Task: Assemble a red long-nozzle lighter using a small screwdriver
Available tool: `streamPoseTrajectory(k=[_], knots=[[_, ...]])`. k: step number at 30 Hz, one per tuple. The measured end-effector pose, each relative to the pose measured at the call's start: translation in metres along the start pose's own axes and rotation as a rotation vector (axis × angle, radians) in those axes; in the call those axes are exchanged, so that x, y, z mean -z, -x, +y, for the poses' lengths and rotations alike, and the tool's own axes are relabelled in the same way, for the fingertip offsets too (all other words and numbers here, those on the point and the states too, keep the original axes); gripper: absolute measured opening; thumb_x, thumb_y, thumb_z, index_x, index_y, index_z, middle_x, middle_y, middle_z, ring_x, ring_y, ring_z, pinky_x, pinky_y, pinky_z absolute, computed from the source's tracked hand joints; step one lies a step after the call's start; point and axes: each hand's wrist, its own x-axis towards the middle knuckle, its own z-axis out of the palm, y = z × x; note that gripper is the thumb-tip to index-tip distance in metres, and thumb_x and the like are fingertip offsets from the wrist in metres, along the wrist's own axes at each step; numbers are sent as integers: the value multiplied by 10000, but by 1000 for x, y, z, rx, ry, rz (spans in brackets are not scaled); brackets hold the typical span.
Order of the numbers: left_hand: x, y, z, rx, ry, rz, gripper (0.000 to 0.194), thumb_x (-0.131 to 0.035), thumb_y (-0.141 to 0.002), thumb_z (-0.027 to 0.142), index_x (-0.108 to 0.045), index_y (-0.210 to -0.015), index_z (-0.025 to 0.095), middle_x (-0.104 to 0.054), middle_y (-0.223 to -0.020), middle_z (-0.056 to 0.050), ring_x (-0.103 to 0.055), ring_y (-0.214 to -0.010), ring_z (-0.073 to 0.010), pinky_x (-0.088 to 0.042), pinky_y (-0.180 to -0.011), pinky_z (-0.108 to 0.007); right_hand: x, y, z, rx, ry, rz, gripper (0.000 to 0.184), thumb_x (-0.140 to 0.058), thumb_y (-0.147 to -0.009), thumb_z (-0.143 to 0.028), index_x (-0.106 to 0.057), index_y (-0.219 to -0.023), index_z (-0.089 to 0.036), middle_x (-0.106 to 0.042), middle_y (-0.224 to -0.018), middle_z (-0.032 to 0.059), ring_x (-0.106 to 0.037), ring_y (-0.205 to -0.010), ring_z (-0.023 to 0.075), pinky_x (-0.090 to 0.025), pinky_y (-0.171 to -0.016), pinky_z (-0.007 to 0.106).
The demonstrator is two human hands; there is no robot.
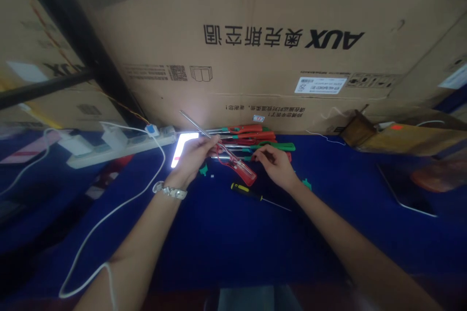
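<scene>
Red lighter (241, 171) held in the left hand (193, 158) over a blue tabletop (219, 238).
Its metal tube (193, 120) is pointed away and to the left, and its handle is slanted toward a yellow-and-black screwdriver (242, 189) laid nearer. The right hand (273, 163) is placed at the near side of a row of red and green lighters (259, 135); whether anything is pinched by it cannot be told. The row is backed by a cardboard box (164, 24) printed with inverted lettering (335, 39).

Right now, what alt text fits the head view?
A person's left hand holds a red long-necked lighter aslant; the right hand is close to more lighters, red and green. A yellow-and-black screwdriver lies on the blue table.
</scene>
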Motion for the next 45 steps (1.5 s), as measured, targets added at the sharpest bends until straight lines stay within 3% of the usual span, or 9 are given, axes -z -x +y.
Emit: streamPoseTrajectory(k=[7, 11, 14, 18, 22, 28, 34, 39, 45], knots=[[-7, 2, -7, 45, -1, 33, 327, -862, -674, 405, -730, -717, 110, -700, -662, -56, -648, -584, -113, -526, -589, -221, 10, -2, 3, 66, 257, 79, 131, -577, -876, -280, -664, -805, -212, -663, -743, 27, -577, -615, 173, -458, -577, 312], [-13, 4, -10, 70, 13, 54, 324, -873, -665, 390, -719, -694, 107, -688, -623, -49, -648, -562, -115, -533, -577, -224, 9, -22, 2, 171, 511, 66, 150, -597, -839, -168, -699, -944, -205, -693, -974, 84, -629, -922, 247, -500, -798, 396], [-17, 5, -12, 94, 5, 70, 325, -877, -658, 374, -719, -696, 92, -685, -608, -47, -630, -531, -105, -533, -561, -219, -4, -52, -6, 171, 784, -91, 209, -642, -854, -227, -714, -1049, -209, -682, -1125, 122, -571, -1098, 323, -430, -930, 500], [-19, 8, -14, 125, -2, 134, 319, -856, -688, 360, -699, -673, 82, -679, -591, -42, -631, -520, -104, -529, -543, -207, -27, -87, -19, 170, 946, -357, 149, -599, -902, -231, -725, -963, -179, -695, -1129, 118, -577, -1118, 303, -373, -965, 470], [-18, 8, -14, 129, 9, 168, 304, -843, -709, 335, -682, -653, 84, -673, -591, -35, -631, -514, -104, -538, -545, -214, -30, -96, -21, 239, 1020, -440, 152, -572, -931, -212, -707, -928, -143, -683, -1165, 139, -568, -1152, 295, -344, -961, 439], [-19, 8, -11, 122, 25, 159, 274, -819, -746, 299, -673, -649, 89, -658, -586, -23, -619, -506, -96, -535, -544, -214, -4, -84, -7, 335, 834, -420, 125, -565, -952, -227, -654, -906, -152, -704, -1101, 124, -597, -1113, 266, -363, -961, 409], [-21, 7, -11, 148, 16, 125, 284, -819, -747, 313, -676, -661, 84, -664, -585, -36, -621, -524, -102, -531, -561, -222, 19, -56, 2, 210, 385, -141, 160, -497, -969, -342, -557, -932, -198, -712, -891, 66, -677, -821, 212, -483, -764, 341], [-23, 7, -13, 143, 73, 105, 280, -826, -736, 315, -679, -670, 86, -667, -605, -25, -628, -534, -93, -522, -558, -205, 18, -26, 2, 18, 16, -31, 300, -503, -941, -540, -479, -921, -242, -675, -762, 2, -688, -674, 185, -518, -663, 319], [-25, 10, -14, 107, 64, 113, 319, -849, -695, 362, -690, -685, 87, -670, -610, -20, -623, -522, -88, -523, -557, -202, 11, -17, -7, 4, -303, 80, 371, -550, -893, -608, -454, -963, -256, -554, -717, -69, -539, -450, 84, -455, -463, 241]])
